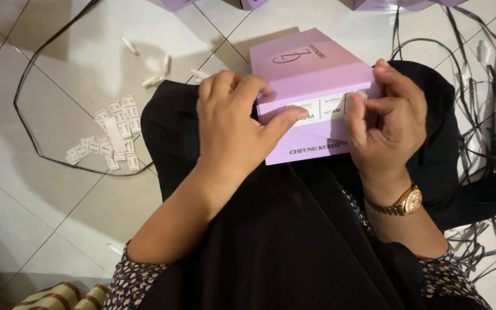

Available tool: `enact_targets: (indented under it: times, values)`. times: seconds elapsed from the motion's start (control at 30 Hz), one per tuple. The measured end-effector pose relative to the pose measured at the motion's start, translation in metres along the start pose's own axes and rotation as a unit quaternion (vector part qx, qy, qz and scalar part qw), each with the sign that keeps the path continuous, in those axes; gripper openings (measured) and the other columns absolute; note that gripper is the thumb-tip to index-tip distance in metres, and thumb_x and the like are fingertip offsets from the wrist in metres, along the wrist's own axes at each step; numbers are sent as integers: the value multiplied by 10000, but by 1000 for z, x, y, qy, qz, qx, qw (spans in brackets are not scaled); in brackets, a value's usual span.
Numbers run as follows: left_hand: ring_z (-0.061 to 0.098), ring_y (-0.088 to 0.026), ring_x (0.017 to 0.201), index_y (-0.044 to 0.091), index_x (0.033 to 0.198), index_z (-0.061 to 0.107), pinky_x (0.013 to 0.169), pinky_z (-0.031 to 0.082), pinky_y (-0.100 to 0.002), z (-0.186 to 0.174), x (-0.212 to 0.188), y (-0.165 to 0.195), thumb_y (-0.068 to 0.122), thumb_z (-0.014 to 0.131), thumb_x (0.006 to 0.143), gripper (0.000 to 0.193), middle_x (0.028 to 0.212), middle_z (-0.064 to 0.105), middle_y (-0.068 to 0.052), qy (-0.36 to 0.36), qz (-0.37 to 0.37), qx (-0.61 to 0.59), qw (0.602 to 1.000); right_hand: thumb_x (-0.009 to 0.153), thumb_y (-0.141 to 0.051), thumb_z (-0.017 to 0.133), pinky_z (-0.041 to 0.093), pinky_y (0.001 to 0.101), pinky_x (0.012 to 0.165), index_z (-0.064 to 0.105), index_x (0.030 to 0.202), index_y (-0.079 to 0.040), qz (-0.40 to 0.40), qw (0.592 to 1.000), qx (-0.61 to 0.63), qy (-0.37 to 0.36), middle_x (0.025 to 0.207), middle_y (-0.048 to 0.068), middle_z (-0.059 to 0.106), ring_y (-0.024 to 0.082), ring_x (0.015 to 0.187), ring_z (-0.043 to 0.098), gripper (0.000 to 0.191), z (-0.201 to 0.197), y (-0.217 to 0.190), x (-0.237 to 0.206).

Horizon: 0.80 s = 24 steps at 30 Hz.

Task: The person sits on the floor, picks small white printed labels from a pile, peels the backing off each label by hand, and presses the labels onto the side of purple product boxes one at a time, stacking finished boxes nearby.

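A lilac cardboard box (308,63) rests on my lap, which is covered in black cloth (294,241). My left hand (233,123) grips the box's left end, its thumb pressed on a white label strip (327,109) along the near side. My right hand (386,123) holds the right end, thumb and forefinger pinched at that strip's right edge. A gold wristwatch (404,202) sits on my right wrist.
A pile of small white labels (110,135) lies on the tiled floor to the left, with a few peeled scraps (156,69) beyond it. A black strap loop (35,86) circles them. Tangled black straps (477,103) lie at the right. More lilac boxes (374,4) line the far edge.
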<state>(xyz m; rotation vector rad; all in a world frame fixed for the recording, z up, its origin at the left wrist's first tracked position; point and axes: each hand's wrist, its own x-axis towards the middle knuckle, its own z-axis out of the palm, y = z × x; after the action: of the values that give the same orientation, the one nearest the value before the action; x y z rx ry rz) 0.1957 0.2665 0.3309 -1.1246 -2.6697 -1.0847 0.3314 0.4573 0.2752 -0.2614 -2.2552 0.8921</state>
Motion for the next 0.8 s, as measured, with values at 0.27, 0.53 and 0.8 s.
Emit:
enact_targets:
  times: [0.27, 0.53, 0.8]
  values:
    - [650, -379, 1245, 38, 1092, 669, 1048, 533, -444, 21, -5, -15, 341, 879, 874, 428, 1195, 686, -147, -5, 35, -149, 988, 934, -85, 926, 551, 388, 1160, 542, 1003, 61, 38, 999, 8, -7, 1502, 198, 484, 265, 1342, 613, 417, -4, 1, -5]
    - [667, -329, 1263, 23, 1143, 655, 1047, 552, -388, 28, -9, -14, 330, 839, 897, 434, 1258, 706, -155, -59, -47, -228, 971, 910, -102, 965, 511, 417, 1167, 549, 941, 61, 50, 999, 13, 7, 1582, 166, 373, 280, 1394, 578, 448, -6, 7, -3]
    - [625, -387, 1327, 24, 1208, 589, 1085, 536, -418, 31, -8, -4, 300, 813, 950, 439, 1309, 693, -169, -37, -33, -208, 977, 917, -157, 983, 518, 370, 1185, 335, 1114, -49, 155, 968, 195, 29, 1460, 167, 416, 206, 1312, 581, 686, -9, 3, 12]
